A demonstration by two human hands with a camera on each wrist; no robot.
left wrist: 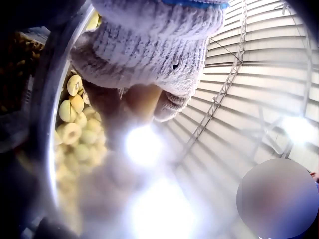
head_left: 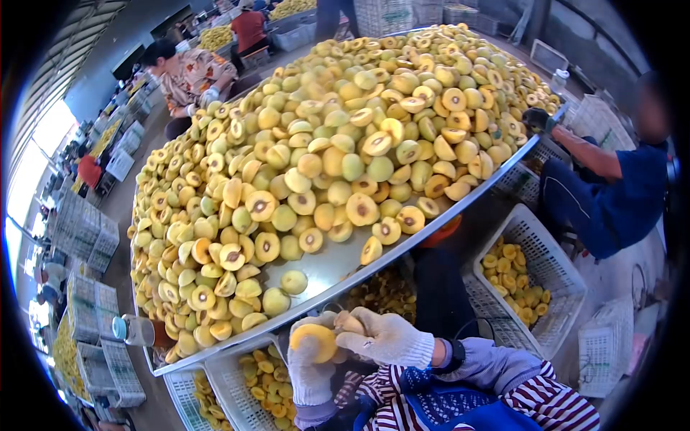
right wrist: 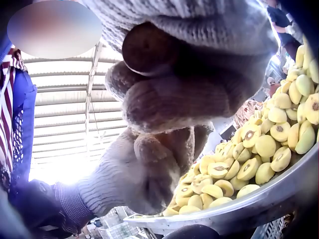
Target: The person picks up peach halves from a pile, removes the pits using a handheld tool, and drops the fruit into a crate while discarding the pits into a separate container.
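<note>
My gloved left hand (head_left: 310,370) grips a yellow peach half (head_left: 314,343), its rounded side showing, just past the tray's near edge. Close against it, my gloved right hand (head_left: 395,339) holds a small tool by its brown, round-ended handle (right wrist: 148,49). A thin metal loop shows by the fingers in the head view; the rest of the tool is hidden. Both knitted gloves meet in the right wrist view. In front lies a big heap of halved yellow peaches (head_left: 309,165), many showing brown centres, on a metal tray (head_left: 316,269).
Below the tray's rim, white plastic crates (head_left: 568,287) hold more peach halves. A capped bottle of brown liquid (head_left: 140,330) leans at the left corner. One person (head_left: 604,187) sits at the right, another (head_left: 194,79) across at the left. Stacked crates (head_left: 83,223) line the left.
</note>
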